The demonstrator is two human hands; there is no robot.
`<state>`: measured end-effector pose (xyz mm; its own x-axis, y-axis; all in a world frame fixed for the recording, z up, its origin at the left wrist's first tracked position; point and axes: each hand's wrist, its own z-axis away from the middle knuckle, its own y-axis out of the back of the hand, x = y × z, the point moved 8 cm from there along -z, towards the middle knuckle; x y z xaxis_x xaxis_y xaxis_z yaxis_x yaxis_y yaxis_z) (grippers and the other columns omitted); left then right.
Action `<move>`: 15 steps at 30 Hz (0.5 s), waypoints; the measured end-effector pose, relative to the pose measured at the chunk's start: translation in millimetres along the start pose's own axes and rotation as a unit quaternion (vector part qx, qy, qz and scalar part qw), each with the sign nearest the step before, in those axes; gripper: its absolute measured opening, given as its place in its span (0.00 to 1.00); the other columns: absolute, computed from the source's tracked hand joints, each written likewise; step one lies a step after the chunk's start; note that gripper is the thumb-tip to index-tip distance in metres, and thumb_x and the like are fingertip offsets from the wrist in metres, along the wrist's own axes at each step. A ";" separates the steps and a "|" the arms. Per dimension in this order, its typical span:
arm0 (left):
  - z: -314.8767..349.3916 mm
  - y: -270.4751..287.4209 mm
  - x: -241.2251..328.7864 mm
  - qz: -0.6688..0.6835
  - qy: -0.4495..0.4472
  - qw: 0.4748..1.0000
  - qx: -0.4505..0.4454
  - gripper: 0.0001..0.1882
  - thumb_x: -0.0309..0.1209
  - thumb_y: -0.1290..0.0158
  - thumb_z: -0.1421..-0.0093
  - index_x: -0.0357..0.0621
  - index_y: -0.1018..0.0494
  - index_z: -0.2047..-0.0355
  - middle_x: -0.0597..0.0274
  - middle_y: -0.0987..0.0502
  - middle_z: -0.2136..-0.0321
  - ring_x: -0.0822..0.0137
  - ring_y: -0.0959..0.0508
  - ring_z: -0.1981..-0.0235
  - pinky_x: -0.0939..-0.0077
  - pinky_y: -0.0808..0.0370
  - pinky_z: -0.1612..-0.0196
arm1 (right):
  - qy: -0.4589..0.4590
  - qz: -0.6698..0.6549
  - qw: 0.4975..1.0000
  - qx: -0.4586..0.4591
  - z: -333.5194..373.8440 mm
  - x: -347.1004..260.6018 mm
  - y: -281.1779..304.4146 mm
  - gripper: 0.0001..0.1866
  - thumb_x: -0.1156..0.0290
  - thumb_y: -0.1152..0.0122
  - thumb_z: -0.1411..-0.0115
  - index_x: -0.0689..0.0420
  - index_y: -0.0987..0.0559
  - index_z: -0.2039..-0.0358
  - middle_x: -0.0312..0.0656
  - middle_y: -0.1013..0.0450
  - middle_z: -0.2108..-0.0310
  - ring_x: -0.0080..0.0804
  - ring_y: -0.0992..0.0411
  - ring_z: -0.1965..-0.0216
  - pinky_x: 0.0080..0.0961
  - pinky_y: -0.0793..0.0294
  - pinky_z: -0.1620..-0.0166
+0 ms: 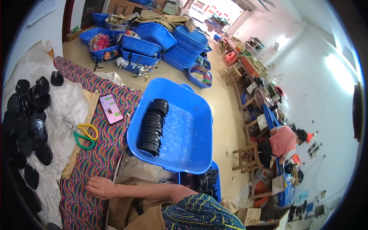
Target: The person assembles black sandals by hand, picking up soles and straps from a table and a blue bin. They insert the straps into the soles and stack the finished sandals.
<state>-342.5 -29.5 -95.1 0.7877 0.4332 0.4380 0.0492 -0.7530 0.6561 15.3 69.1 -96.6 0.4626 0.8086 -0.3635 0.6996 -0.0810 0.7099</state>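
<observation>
My right hand [101, 188] rests on a cloth with a colourful wavy pattern [90, 163], its fingers curled in and nothing showing in them. My left hand is out of view. Scissors [85, 136] with one yellow and one green handle lie farther along the bench, beside a phone [111, 109] with its screen lit. To the right of the cloth stands a big blue tub [184, 126]. A row of black curved pieces [152, 130], which look like shoe parts, leans packed along its left side. Several similar black pieces [39, 130] lie at the far left.
Whitish sheeting [63, 115] covers the left worktop, with a wooden strip [76, 153] along its edge. Stacked blue tubs [186, 44] and filled ones stand at the back. A person in a pink top [283, 140] sits at a long bench on the right, near wooden stools [245, 155].
</observation>
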 end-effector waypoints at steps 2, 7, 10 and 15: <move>-4.4 -6.1 9.6 0.017 0.003 1.000 -0.007 0.28 0.31 0.35 0.45 0.35 0.29 0.45 0.43 0.24 0.52 0.46 0.27 0.50 0.58 0.31 0.46 | 0.001 -0.002 1.000 0.004 -2.1 -1.6 2.5 0.24 0.69 0.35 0.56 0.63 0.28 0.58 0.46 0.35 0.66 0.45 0.32 0.61 0.38 0.29 0.57; -7.1 -22.8 17.2 0.053 0.013 0.998 -0.026 0.27 0.31 0.36 0.45 0.36 0.28 0.45 0.44 0.24 0.52 0.47 0.26 0.51 0.58 0.31 0.46 | 0.001 -0.006 1.000 -0.001 -8.7 -3.9 4.9 0.25 0.69 0.34 0.58 0.63 0.28 0.58 0.46 0.36 0.66 0.45 0.33 0.61 0.38 0.30 0.58; -4.1 -30.4 24.7 0.067 0.021 0.997 -0.039 0.27 0.31 0.36 0.44 0.36 0.28 0.45 0.44 0.24 0.52 0.47 0.26 0.51 0.59 0.31 0.47 | 0.011 0.015 0.999 0.027 -10.8 -4.7 8.0 0.21 0.70 0.36 0.55 0.62 0.29 0.60 0.44 0.37 0.67 0.44 0.34 0.63 0.38 0.31 0.59; -2.8 -32.1 33.7 0.077 0.022 0.996 -0.045 0.26 0.31 0.37 0.44 0.37 0.28 0.45 0.44 0.24 0.52 0.48 0.26 0.52 0.59 0.30 0.47 | 0.005 0.002 1.000 0.015 -12.5 -5.3 13.2 0.21 0.70 0.36 0.55 0.62 0.29 0.61 0.45 0.37 0.67 0.44 0.34 0.63 0.38 0.31 0.59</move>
<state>-319.2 10.7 -99.7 0.7544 0.3383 0.5626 -0.1274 -0.7653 0.6309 15.3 71.1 -77.8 0.4601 0.8144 -0.3537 0.7130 -0.1016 0.6937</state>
